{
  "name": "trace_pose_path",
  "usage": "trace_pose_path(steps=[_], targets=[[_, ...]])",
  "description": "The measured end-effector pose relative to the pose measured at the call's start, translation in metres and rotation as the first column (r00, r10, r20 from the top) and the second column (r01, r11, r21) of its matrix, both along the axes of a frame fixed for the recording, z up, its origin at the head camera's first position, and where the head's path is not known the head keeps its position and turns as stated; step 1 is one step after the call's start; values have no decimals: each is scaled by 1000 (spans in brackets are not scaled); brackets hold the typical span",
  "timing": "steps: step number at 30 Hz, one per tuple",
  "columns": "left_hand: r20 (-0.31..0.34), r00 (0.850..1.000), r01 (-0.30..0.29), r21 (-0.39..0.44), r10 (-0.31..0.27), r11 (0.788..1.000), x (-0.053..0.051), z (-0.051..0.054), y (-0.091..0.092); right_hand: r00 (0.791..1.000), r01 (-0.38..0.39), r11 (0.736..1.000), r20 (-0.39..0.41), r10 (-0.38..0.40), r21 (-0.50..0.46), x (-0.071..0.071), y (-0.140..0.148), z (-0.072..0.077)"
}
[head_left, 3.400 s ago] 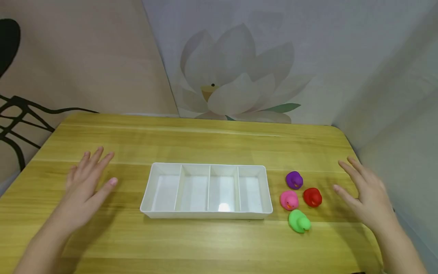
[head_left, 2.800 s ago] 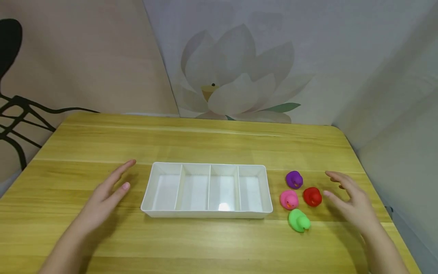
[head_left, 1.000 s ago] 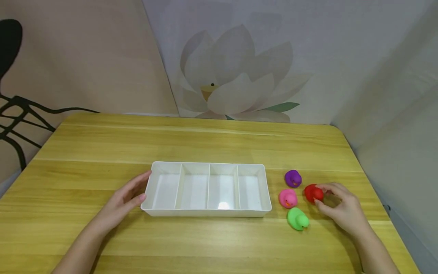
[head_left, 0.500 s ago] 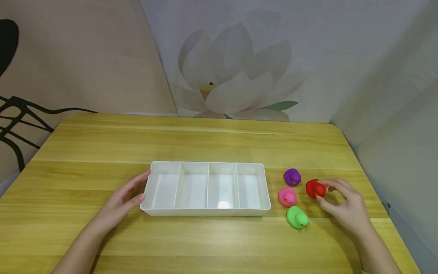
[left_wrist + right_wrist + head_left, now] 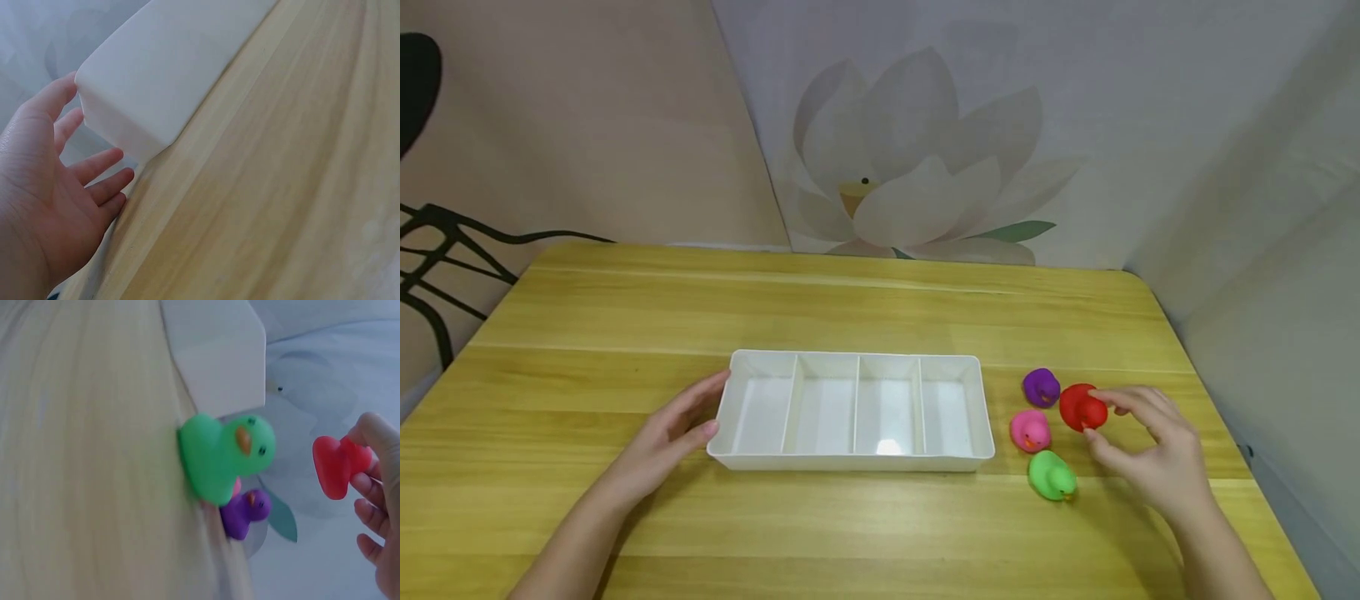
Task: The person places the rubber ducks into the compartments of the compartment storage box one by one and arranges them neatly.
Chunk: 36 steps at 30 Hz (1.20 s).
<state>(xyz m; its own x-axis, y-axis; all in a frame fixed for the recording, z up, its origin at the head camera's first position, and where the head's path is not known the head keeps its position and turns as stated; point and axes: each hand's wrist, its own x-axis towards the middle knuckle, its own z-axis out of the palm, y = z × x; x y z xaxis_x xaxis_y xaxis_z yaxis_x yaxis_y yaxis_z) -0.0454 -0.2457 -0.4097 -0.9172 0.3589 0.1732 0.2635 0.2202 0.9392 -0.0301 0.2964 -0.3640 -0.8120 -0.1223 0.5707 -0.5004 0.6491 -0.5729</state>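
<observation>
White tray (image 5: pixel 850 463), one, with four compartments in a row, standing on one wooden table (image 5: pixel 850 537). Toy ducks, four, all to the right of the tray: one pink duck (image 5: pixel 1030 431), nearest its right end; one purple duck (image 5: pixel 1041 388), slightly farther back; one green duck (image 5: pixel 1052 476), off its near right corner; one red duck (image 5: pixel 1077 407), the farthest of the four from it. Bare hands, two. Left hand (image 5: pixel 662 446), at the tray's left end, forearm slanting in from the near side, palm turned toward the tray; fingers spread and gently bent, thumb and forefinger resting against the end wall. Right hand (image 5: pixel 1157 450), beyond the ducks on the tray's right, forearm angled in toward it; thumb and forefinger pinch the red duck, the other fingers loosely curled below. Red duck lies between those two fingertips, held clear of the table, its base side facing the tray and its head toward the palm. Backdrop (image 5: pixel 917 167), one, printed with a pale flower, behind the tray.
</observation>
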Motion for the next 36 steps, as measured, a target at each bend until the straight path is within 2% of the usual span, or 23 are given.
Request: trace_pose_path(steps=[5, 11, 23, 36], targets=[[1, 1000, -4, -1, 4, 1000, 0, 0, 0, 994, -48, 999, -95, 47, -7, -1, -14, 9], [5, 1000, -2, 7, 2, 1000, 0, 0, 0, 980, -121, 993, -161, 120, 3, -3, -35, 21], [3, 1000, -5, -1, 5, 1000, 0, 0, 0, 960, -231, 973, -164, 225, -14, -10, -76, 32], [1, 1000, -1, 0, 1, 1000, 0, 0, 0, 907, -383, 923, -203, 370, -26, -19, -122, 39]])
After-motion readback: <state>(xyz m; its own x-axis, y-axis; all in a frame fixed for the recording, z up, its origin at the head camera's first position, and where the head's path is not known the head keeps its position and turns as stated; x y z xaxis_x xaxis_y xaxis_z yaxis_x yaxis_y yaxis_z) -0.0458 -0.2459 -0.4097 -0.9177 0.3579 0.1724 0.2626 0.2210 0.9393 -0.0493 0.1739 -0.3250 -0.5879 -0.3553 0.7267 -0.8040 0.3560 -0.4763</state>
